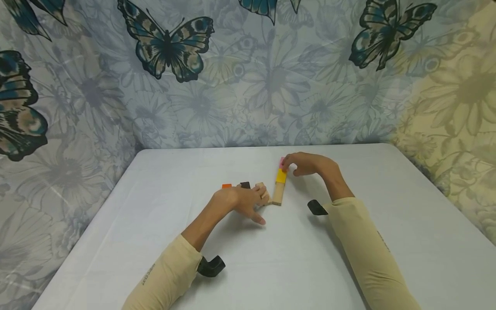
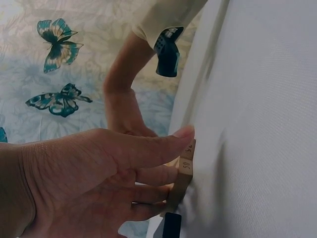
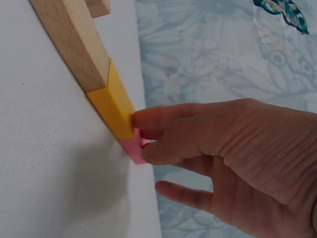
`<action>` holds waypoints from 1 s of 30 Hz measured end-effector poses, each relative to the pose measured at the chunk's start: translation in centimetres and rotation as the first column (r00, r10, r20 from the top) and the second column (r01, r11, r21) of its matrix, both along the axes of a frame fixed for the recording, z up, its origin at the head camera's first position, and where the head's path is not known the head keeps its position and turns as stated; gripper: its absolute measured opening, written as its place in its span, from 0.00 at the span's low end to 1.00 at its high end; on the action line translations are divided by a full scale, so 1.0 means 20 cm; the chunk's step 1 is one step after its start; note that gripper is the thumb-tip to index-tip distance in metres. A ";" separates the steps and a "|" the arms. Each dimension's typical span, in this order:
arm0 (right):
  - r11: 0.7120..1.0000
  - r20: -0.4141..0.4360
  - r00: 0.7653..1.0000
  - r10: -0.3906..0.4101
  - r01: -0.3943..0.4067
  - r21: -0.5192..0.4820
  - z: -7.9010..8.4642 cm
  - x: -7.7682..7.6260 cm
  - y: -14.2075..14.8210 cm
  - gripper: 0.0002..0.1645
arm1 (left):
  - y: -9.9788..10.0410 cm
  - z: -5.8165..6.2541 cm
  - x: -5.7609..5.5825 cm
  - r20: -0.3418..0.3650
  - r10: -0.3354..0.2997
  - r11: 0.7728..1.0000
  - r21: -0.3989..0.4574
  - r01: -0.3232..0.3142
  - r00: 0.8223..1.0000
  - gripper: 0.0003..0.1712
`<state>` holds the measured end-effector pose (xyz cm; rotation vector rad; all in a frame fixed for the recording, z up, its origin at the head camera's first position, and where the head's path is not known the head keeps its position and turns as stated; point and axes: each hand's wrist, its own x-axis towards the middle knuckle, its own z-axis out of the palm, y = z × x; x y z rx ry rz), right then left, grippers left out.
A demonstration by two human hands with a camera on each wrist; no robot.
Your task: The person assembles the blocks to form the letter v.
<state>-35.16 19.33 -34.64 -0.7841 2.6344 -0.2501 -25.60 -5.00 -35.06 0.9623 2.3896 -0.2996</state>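
A pink block (image 3: 130,147), yellow block (image 3: 111,106) and wooden block (image 1: 278,193) form a row toward the table's (image 1: 290,258) far edge. The right hand (image 1: 310,163), fingers loosely bent, touches pink and yellow; the left hand (image 1: 238,200), thumb spread, touches numbered blocks (image 2: 185,166).

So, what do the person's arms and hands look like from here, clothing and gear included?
The left sleeve and right sleeve are plain beige, both with small dark lettering, too small to read. A bent black piece juts out by the left cuff, a second black piece by the right. The left hand and right hand wear no gloves.
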 end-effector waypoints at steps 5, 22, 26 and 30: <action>1.000 -0.002 1.000 -0.001 0.001 -0.002 -0.01 0.00 -0.01 0.26 | 0.00 0.00 0.00 -0.014 -0.010 1.000 0.009 0.010 1.000 0.49; 1.000 -0.010 1.000 0.000 0.000 -0.024 -0.02 0.00 -0.01 0.24 | -0.07 0.06 0.01 -0.016 0.067 0.962 0.267 -0.061 0.998 0.36; 1.000 -0.010 1.000 0.000 0.000 -0.022 -0.02 -0.01 -0.01 0.24 | -0.15 0.09 -0.03 -0.041 0.081 0.948 0.312 -0.064 0.996 0.39; 1.000 -0.015 1.000 0.000 0.000 -0.010 -0.01 -0.02 0.00 0.23 | -0.23 0.07 -0.09 -0.092 0.114 0.929 0.362 -0.073 0.989 0.35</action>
